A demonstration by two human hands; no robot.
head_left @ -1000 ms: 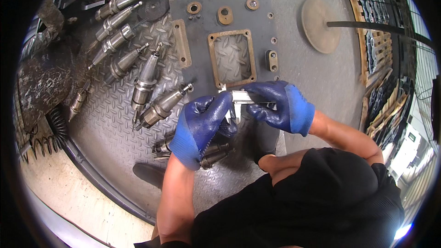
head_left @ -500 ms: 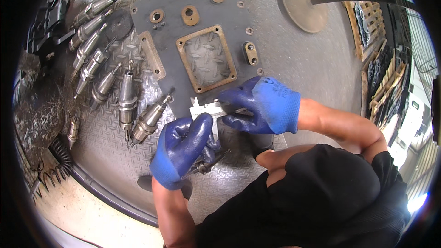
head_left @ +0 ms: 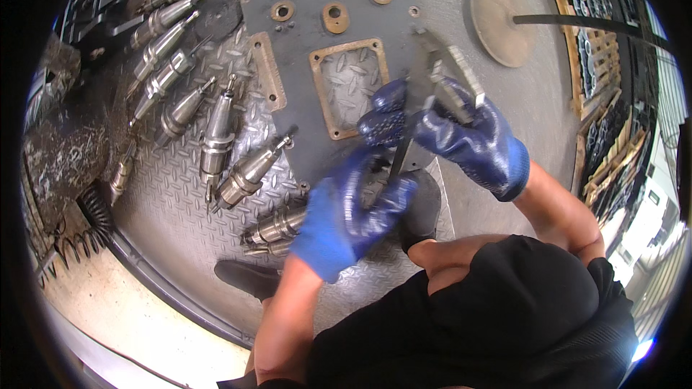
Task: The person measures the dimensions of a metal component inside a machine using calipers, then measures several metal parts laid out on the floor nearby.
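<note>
A metal caliper [head_left: 422, 79], partly blurred by motion, is tilted over the right side of a dark grey flat plate [head_left: 288, 122]. My right hand [head_left: 468, 140], in a blue glove, is closed around the caliper's body below its jaws. My left hand [head_left: 346, 209], gloved alike, closes at the lower end of the caliper's dark beam, thumb and fingers on either side. Its fingertips are blurred. The plate has a rectangular opening with a brownish rim [head_left: 383, 54], close beyond my hands. Just left of my left hand, a tool holder [head_left: 270, 227] lies on the floor.
Several metal tool holders [head_left: 216, 137] lie on the treadplate floor at left. A coiled black hose [head_left: 68, 245] hangs at lower left. A round stand base with a black pole [head_left: 497, 21] is at far right, near a wooden pallet [head_left: 587, 43]. My shoe [head_left: 422, 205] is close by.
The caliper has turned and moved up and right with my right hand. My left hand has shifted right to its beam. The view has shifted, uncovering the tool holder beside my left hand.
</note>
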